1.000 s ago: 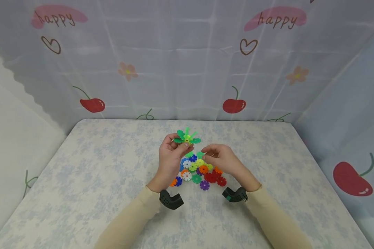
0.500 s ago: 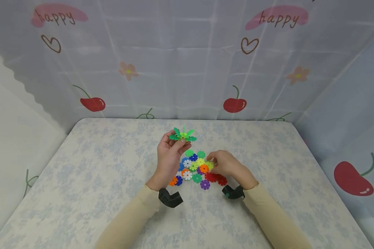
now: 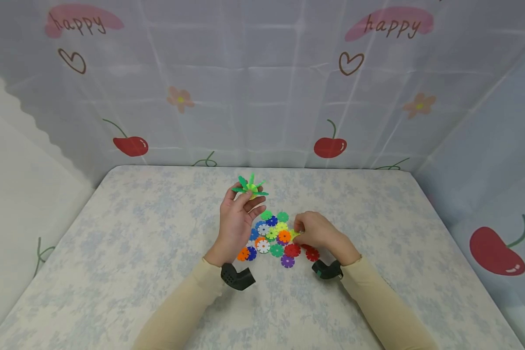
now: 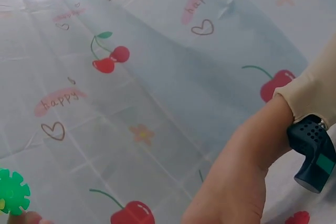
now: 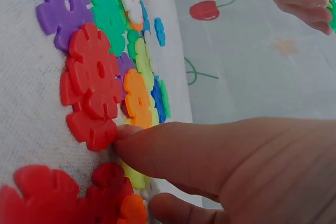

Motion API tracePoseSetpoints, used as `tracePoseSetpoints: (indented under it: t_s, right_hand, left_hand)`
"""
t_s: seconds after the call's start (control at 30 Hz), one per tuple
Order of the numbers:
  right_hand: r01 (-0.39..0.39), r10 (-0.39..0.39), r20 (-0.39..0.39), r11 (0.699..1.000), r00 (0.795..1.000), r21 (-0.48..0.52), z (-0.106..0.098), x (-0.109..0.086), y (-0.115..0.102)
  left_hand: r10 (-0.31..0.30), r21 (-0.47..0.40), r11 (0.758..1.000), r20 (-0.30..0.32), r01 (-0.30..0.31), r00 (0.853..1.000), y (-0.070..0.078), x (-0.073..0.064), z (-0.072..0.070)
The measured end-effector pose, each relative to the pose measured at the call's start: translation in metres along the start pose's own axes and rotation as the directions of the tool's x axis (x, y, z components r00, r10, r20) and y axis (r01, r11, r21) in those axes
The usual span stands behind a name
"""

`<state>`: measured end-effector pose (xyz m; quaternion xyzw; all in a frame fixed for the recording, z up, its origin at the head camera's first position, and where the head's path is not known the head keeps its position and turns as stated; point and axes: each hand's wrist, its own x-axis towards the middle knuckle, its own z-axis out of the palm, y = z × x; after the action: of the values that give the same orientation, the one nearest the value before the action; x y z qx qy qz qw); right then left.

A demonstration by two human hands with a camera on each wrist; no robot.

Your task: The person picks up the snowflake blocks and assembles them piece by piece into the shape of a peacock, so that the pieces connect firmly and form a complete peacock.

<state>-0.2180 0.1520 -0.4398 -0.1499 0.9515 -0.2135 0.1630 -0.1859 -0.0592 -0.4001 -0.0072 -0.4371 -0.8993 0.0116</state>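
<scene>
Along the near side of the table [image 3: 113, 272] we see two cream sleeves [image 3: 181, 306], with a black wrist device [image 3: 238, 277] on the inner side of each arm; just beyond them, at the near edge of a loose heap of notched plastic discs, lie a purple disc [image 3: 288, 261], an orange disc [image 3: 242, 254] and a dark blue disc [image 3: 251, 253], with a red disc [image 3: 292, 250] and more reds close below the right hand [image 3: 317, 231].

That hand is down at the heap's right side, its fingers curled; thumb and forefinger pinch a yellow-green disc [image 3: 294, 234] by its outer edge, which we find between the tips — the rest of it reaches leftward, close to a second orange disc [image 3: 284, 236]; from the right wrist, we see the thumb tip just beside the reds.

Farther off, above the heap's left side, the left hand [image 3: 236, 216] holds a green flower-shaped piece [image 3: 252, 187] pinched at its yellowish centre; the thumb lies on our side, a finger behind, and the green petals fan out above and beyond the tips — the other fingers spread below it.

Behind everything we see a hanging cloth [image 3: 245, 97] printed with cherries, hearts and "happy".
</scene>
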Motion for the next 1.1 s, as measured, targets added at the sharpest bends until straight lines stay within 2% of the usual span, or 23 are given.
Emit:
tracePoseSetpoints:
  t_s: [0.43,0.67,0.77,0.83,0.97,1.1]
  right_hand:
    - [-0.011,0.01,0.045,0.999,0.999,0.032,-0.001,0.001,0.003]
    - [0.007,-0.011,0.08,0.999,0.997,0.046,-0.001,0.002,0.006]
    - [0.011,-0.019,0.097,0.997,0.995,0.073,-0.002,0.003,0.007]
    - [0.039,-0.051,0.107,0.993,0.993,0.112,-0.004,0.003,0.009]
    - [0.145,-0.17,0.084,0.957,0.982,0.25,-0.01,0.002,0.017]
    - [0.22,-0.23,-0.026,0.887,0.973,0.406,-0.019,-0.002,0.021]
  left_hand:
    - [-0.006,-0.061,0.998,0.003,0.007,1.0,0.005,0.004,0.002]
    - [0.004,-0.086,0.996,0.011,-0.003,1.0,0.01,0.005,0.001]
    - [0.008,-0.082,0.997,0.001,-0.007,1.0,0.011,0.005,0.001]
    - [0.009,-0.068,0.998,-0.005,-0.009,1.0,0.011,0.005,0.0]
    - [0.008,-0.054,0.998,-0.003,-0.008,1.0,0.011,0.005,0.0]
    - [0.004,-0.03,1.0,0.003,-0.004,1.0,0.01,0.004,0.0]
